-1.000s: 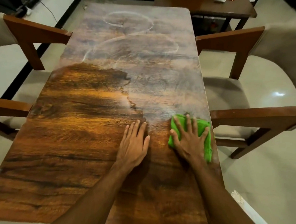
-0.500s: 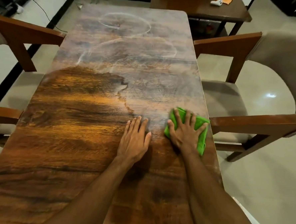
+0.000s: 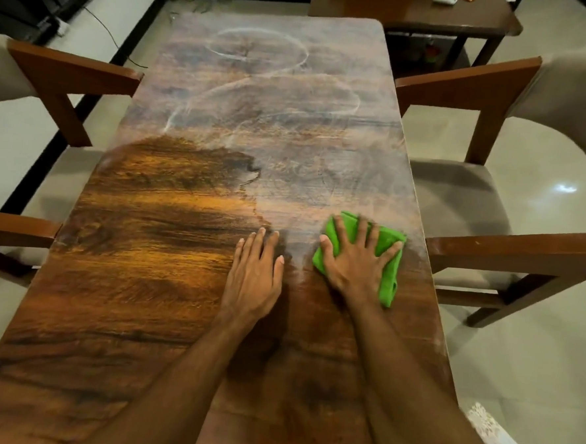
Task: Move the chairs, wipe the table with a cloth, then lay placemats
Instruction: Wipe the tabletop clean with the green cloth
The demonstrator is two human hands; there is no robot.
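Your L hand [image 3: 254, 271] lies flat on the table [image 3: 146, 247], fingers straight & close together. R hand [image 3: 354, 263] is spread wide, palm pressing the green cloth [image 3: 390, 241]. Cloth sits under it, showing past fingertips & right side, near table's right edge. Vs 1 s ago: cloth slid slightly inward from that edge; L hand unmoved.

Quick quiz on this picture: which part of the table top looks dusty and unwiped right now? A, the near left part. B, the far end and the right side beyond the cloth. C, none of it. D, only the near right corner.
B: the table shines dark near left, while a pale dusty film with ring marks covers the far end and the right side beyond the green cloth under the right hand.
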